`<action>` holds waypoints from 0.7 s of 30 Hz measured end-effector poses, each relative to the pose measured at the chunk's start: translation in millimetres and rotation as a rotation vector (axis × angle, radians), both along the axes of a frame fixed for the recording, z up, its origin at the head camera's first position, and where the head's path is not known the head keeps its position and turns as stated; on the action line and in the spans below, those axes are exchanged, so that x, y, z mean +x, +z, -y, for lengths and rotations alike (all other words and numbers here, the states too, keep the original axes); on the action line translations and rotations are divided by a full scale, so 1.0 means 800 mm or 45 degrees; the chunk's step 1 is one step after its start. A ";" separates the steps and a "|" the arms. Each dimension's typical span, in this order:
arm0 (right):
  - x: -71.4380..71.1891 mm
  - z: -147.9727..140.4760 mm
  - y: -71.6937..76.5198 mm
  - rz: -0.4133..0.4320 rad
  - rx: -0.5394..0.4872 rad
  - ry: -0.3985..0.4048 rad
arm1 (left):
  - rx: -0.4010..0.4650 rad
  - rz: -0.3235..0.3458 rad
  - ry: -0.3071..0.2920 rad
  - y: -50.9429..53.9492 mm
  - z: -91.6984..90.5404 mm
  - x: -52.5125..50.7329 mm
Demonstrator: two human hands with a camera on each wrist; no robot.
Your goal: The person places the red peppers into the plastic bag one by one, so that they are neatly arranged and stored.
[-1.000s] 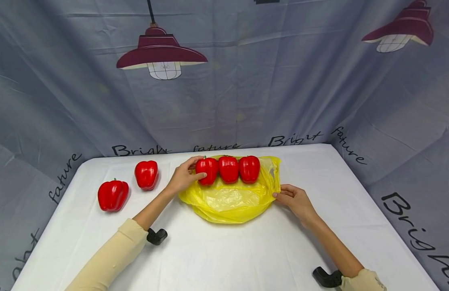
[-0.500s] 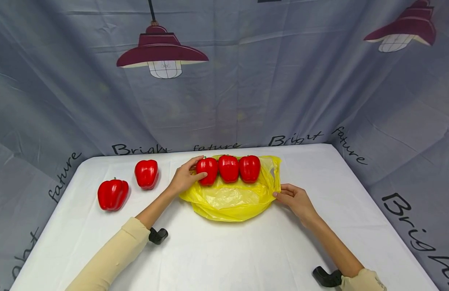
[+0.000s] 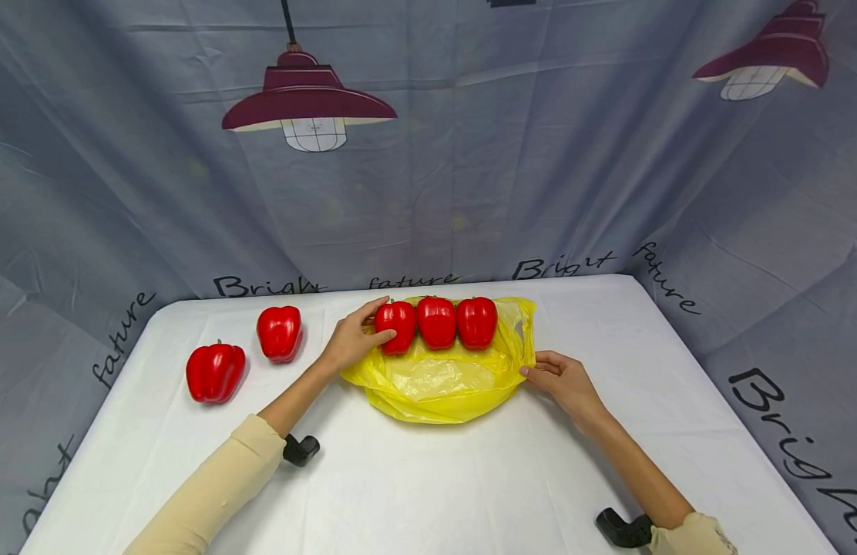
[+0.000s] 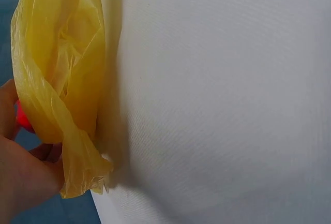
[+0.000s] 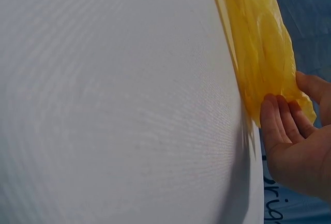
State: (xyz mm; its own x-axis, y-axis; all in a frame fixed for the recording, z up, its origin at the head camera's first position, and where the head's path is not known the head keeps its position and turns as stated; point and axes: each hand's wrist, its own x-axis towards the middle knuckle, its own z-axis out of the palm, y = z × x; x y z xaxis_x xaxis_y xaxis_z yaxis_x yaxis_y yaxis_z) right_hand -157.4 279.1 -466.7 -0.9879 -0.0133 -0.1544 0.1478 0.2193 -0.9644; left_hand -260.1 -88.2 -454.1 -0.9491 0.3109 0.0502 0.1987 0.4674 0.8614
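Observation:
A yellow plastic bag [image 3: 445, 385] lies on the table with three red bell peppers in a row along its far part: a left one [image 3: 397, 327], a middle one [image 3: 437, 322] and a right one [image 3: 477, 322]. My left hand [image 3: 348, 339] holds the left bell pepper, thumb in front and fingers behind. In the left wrist view the bag [image 4: 62, 74] hides most of that pepper, and only a red patch shows. My right hand [image 3: 563, 385] pinches the bag's right edge between thumb and fingers. The right wrist view shows the bag's corner [image 5: 269, 53] at those fingertips.
Two more red bell peppers stand left of the bag, one nearer [image 3: 216, 373] and one farther back [image 3: 280, 334]. They rest on a white-covered table [image 3: 428, 486]. A grey printed curtain [image 3: 435, 193] hangs behind. Black wrist mounts [image 3: 301, 451] sit under both forearms.
Almost nothing differs. Both hands keep their places, and the bag and bell peppers look the same, apart from a slight shift of the head view.

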 end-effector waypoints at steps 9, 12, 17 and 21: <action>0.002 0.002 0.008 -0.003 -0.011 0.003 | -0.005 0.026 0.007 0.008 0.004 0.001; 0.001 0.002 0.007 -0.002 -0.005 -0.002 | 0.019 0.021 -0.007 0.013 0.006 0.002; 0.001 0.001 0.004 0.000 -0.002 0.000 | 0.082 0.016 -0.025 0.021 0.013 0.008; 0.001 0.001 0.004 0.001 -0.002 0.005 | 0.101 -0.008 -0.029 0.032 0.021 0.015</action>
State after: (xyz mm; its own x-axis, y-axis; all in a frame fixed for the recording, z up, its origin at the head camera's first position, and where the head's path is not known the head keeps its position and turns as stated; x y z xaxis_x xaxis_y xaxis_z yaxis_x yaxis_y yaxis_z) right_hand -156.6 278.5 -463.8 -0.9878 -0.0172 -0.1548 0.1474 0.2182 -0.9647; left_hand -247.9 -104.9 -428.2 -0.9413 0.3275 0.0819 0.2145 0.3927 0.8943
